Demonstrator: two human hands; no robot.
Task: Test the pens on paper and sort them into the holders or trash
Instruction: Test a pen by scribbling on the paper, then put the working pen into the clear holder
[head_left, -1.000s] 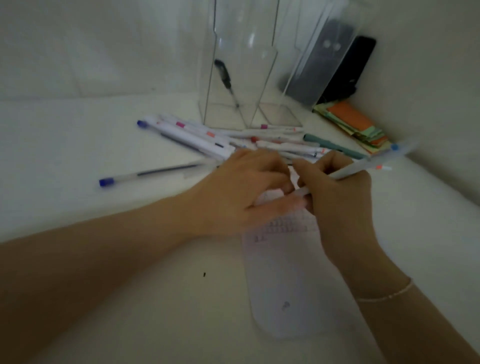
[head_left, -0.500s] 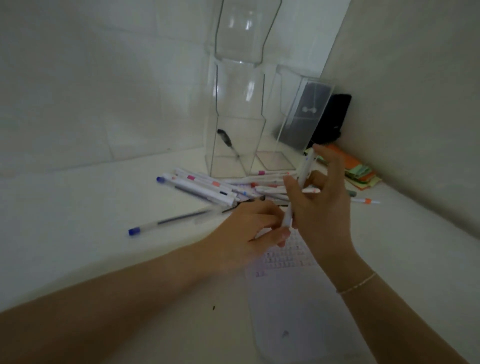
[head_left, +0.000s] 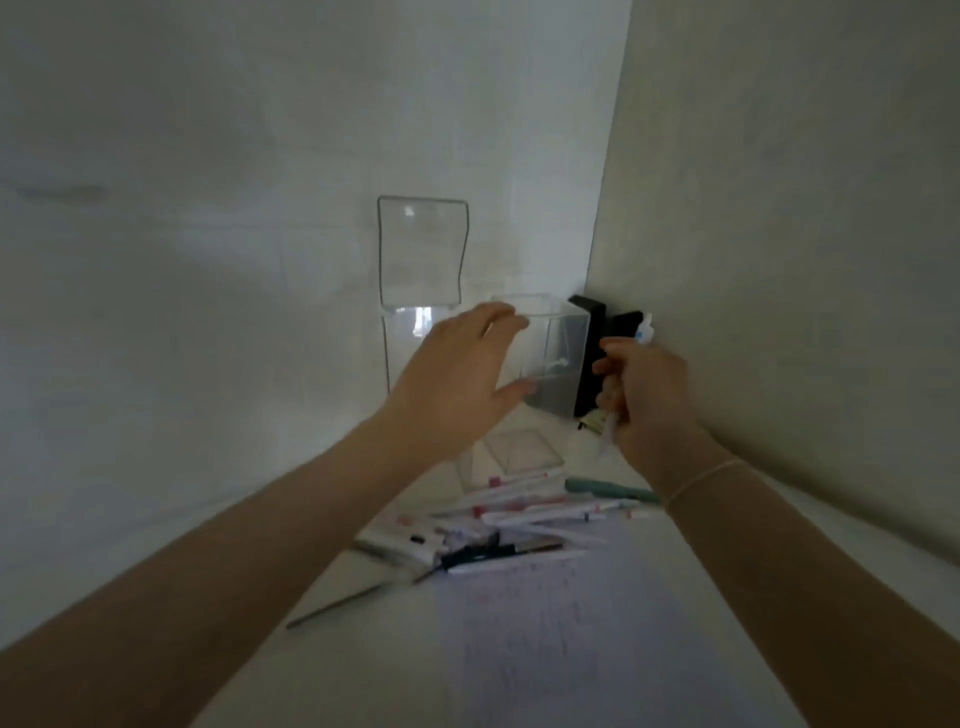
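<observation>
My right hand (head_left: 647, 395) grips a white pen (head_left: 643, 328) upright, its blue-marked end sticking out above my fist near the right wall. My left hand (head_left: 460, 384) is raised with spread fingers in front of the clear acrylic holders, fingertips at the top rim of the shorter holder (head_left: 550, 358); whether they touch it is unclear. The taller clear holder (head_left: 421, 249) stands behind it. A heap of pens (head_left: 519, 519) lies on the white table below my hands, next to the test paper (head_left: 545, 623) with faint scribbles.
A black box-like object (head_left: 592, 353) stands in the corner behind the holders. A teal pen (head_left: 608, 488) lies right of the heap. One thin dark pen (head_left: 337, 605) lies apart at the left. Walls close in at the back and right.
Both hands rose from the paper toward the holders. The right hand carried the pen up and to the right. The left hand left the paper and opened. The camera tilted up.
</observation>
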